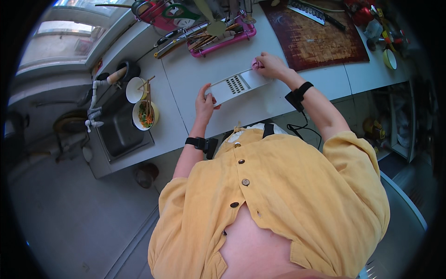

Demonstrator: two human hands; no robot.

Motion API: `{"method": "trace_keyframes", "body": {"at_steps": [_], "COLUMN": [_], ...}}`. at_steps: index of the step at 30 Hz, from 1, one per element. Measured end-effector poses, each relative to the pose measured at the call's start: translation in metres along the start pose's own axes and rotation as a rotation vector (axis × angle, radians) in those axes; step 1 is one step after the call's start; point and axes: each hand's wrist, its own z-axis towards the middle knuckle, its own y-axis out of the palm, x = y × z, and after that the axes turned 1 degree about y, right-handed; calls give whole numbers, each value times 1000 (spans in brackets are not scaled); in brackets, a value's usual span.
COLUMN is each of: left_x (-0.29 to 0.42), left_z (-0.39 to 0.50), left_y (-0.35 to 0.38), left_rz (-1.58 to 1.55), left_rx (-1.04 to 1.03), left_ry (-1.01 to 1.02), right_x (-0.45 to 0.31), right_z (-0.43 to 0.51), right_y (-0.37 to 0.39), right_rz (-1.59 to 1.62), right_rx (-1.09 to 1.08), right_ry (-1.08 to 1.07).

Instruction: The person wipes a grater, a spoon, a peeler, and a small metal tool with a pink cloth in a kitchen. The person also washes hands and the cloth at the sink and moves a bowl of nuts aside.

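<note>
A flat white grater with rows of holes and a slicing slot is held over the white countertop, slightly tilted. My left hand grips its left end, thumb and fingers around the edge. Near its right end, my right hand pinches a crumpled pink cloth against the upper edge. Whether my right hand also grips the grater itself cannot be told, as the fingers cover that corner.
A pink wire rack with utensils stands behind the grater. A wooden cutting board bears a knife at back right. Left are two bowls, one with shredded vegetables and chopsticks, beside a metal sink with a faucet.
</note>
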Motion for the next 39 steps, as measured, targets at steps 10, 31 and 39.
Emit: {"method": "trace_keyframes", "body": {"at_steps": [10,31,39], "left_x": [-4,4,5], "left_z": [11,13,6], "left_y": [16,34,41], "left_rz": [107,274,290], "left_rx": [163,335,353], "left_ry": [216,354,346], "right_x": [-19,-72,-26], "right_z": [-19,-34,-34], "right_y": [38,-7,-23], "right_rz": [342,98,108], "right_rx": [198,-3,72], "right_ry": [39,-199,-295]}}
